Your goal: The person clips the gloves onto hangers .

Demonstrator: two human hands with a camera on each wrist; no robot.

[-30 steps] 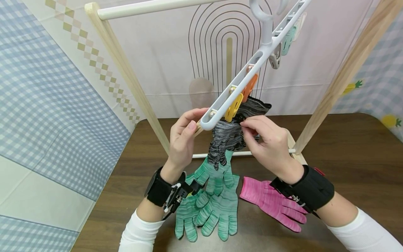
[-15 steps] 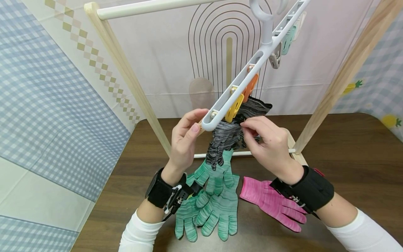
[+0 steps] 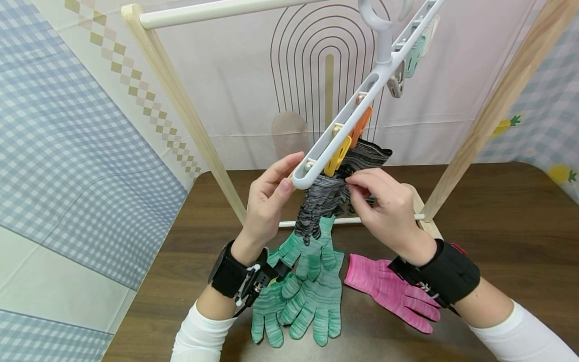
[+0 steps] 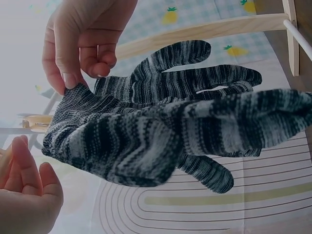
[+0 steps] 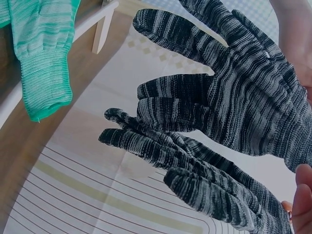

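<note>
My right hand (image 3: 384, 206) pinches the cuff of a black-and-grey knit glove (image 3: 316, 206), whose fingers hang below the hanger. In the left wrist view the right hand's thumb and fingertips grip that cuff from above. At the near end of the white clip hanger (image 3: 312, 166), my left hand (image 3: 267, 201) pinches a beige clip (image 4: 5, 161), mostly hidden by the fingers. The glove's cuff lies close by the left fingertips; whether the clip touches it I cannot tell. Behind, another black-and-grey glove (image 3: 367, 153) hangs near the yellow clip (image 3: 338, 156) and orange clip (image 3: 362, 125).
Green gloves (image 3: 314, 301) lie overlapping on the brown table (image 3: 181, 281), with a pink glove (image 3: 393, 291) to their right. A wooden rack with a white top bar (image 3: 217, 12) surrounds the hanger. Grey and green clips (image 3: 412, 60) hang at its far end.
My left hand and the near end of the hanger have shifted slightly right. The beige clip has become more hidden. The held glove's fingers have swung a little left; my right hand barely moved.
</note>
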